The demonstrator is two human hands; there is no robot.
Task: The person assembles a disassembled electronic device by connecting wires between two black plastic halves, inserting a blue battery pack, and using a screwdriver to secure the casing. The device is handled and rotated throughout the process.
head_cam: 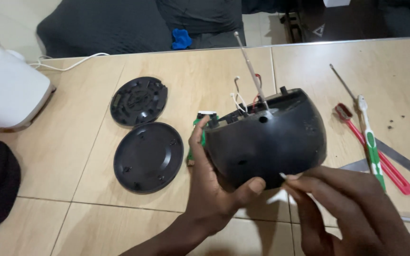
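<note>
My left hand [214, 189] grips a black dome-shaped plastic housing [266, 137] from its left side and underside, thumb on the lower front. A metal telescopic antenna [250, 66] sticks up from its top, with white and red wires [240, 97] and a green circuit board [200, 124] showing at the upper left. My right hand [342, 208] is at the housing's lower right edge, fingers pinched together on a small white piece [282, 176] that is too small to tell apart.
Two black round plastic covers [138, 100] [148, 156] lie on the beige tiled surface to the left. A green-and-white toothbrush [371, 142], a red-handled tool [376, 151], a thin metal rod [342, 80] and a metal ruler [399, 159] lie to the right. A white appliance [5, 90] sits far left.
</note>
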